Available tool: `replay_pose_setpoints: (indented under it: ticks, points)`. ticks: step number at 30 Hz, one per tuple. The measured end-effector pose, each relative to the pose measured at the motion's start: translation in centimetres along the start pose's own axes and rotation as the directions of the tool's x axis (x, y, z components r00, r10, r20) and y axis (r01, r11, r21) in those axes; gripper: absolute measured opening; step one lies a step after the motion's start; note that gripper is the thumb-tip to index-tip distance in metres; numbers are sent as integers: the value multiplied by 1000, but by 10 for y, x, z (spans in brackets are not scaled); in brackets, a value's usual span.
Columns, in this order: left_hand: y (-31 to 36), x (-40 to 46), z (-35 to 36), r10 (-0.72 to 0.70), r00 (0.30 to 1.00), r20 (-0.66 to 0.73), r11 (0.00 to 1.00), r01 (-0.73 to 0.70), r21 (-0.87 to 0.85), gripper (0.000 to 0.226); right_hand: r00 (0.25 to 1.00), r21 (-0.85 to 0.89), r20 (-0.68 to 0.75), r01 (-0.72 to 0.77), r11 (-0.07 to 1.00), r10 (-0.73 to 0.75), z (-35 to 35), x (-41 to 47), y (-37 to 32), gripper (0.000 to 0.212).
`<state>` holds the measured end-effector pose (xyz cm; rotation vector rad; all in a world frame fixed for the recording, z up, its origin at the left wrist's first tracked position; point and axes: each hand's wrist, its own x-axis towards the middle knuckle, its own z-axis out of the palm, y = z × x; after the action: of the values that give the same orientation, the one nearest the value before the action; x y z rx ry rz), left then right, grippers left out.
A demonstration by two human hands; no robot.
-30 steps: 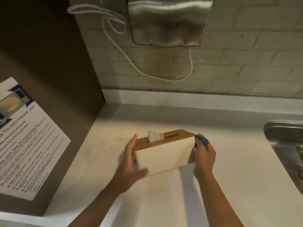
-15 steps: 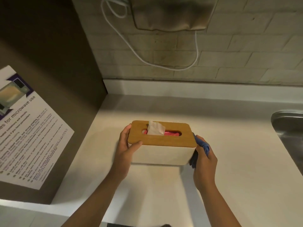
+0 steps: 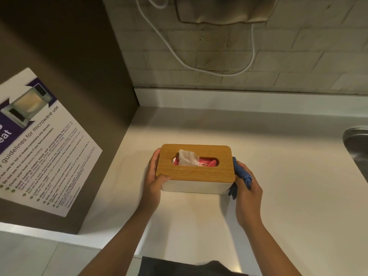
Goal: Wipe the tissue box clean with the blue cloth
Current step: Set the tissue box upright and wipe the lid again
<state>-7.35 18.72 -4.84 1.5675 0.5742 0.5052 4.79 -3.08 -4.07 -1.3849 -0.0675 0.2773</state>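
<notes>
The tissue box, white-walled with a wooden lid and a white tissue poking from its slot, sits flat on the pale counter. My left hand grips the box's left end, thumb on the lid's front corner. My right hand holds the bunched blue cloth against the box's right end. Most of the cloth is hidden in my palm.
A steel sink is at the right edge. A brown side panel with a microwave guidelines poster stands on the left. Behind are a brick wall, a hand dryer and a hanging white cable.
The box, tilted up on its side a second ago, has been laid flat with the lid facing up. Both hands stayed on its ends, the cloth still at the right end.
</notes>
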Motion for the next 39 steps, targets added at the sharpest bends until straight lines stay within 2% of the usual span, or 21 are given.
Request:
replay_pose_setpoints:
  ticks: [4, 7, 10, 12, 14, 16, 17, 19, 23, 27, 30, 33, 36, 39]
  points:
    - [-2, 1, 3, -14, 999, 40, 1000, 15, -20, 84, 999, 38, -38, 23, 999, -22, -3, -4, 3, 33]
    - [-8, 3, 5, -9, 997, 72, 1000, 10, -20, 77, 998, -24, -56, 34, 999, -35, -7, -4, 5, 32]
    - [-14, 1, 1, 1, 996, 94, 1000, -2, 14, 69, 966, -196, -218, 94, 976, -136, -1, -11, -1, 35]
    - [-20, -1, -3, 28, 995, 99, 993, -39, 109, 72, 912, -367, -277, 191, 910, -303, 3, -21, -10, 38]
    - [-29, -2, -6, 66, 993, 101, 970, -88, 226, 71, 874, -560, -98, 346, 752, -475, 3, -30, -13, 42]
    - [-39, -3, -7, 127, 988, 88, 943, -148, 299, 65, 843, -669, 149, 472, 575, -518, -1, -38, -3, 47]
    - [-42, -3, -6, 162, 984, 78, 931, -178, 318, 62, 828, -708, 228, 502, 496, -512, -3, -40, 2, 48]
    - [-44, -3, -2, 201, 979, 46, 922, -205, 327, 55, 827, -787, 290, 492, 371, -483, -1, -42, 11, 52]
    - [-51, -3, 4, 263, 964, -19, 899, -238, 368, 46, 809, -829, 385, 514, 218, -444, 29, -51, 9, 49]
    - [-52, -3, 8, 287, 956, -64, 888, -241, 392, 45, 753, -745, 525, 632, 213, -398, 71, -63, 17, 49]
    - [-52, -3, 8, 265, 963, -41, 884, -226, 409, 46, 742, -726, 562, 654, 213, -366, 72, -60, 11, 53]
    - [-53, -2, 7, 232, 973, -9, 857, -201, 474, 56, 809, -789, 467, 564, 245, -357, 35, -48, -2, 55]
    - [-51, -5, 8, 213, 977, -28, 881, -179, 438, 45, 869, -866, 332, 435, 248, -367, 7, -38, -6, 57]
    - [-46, -7, 13, 232, 969, -78, 909, -188, 373, 40, 872, -866, 340, 437, 245, -351, 25, -45, -1, 55]
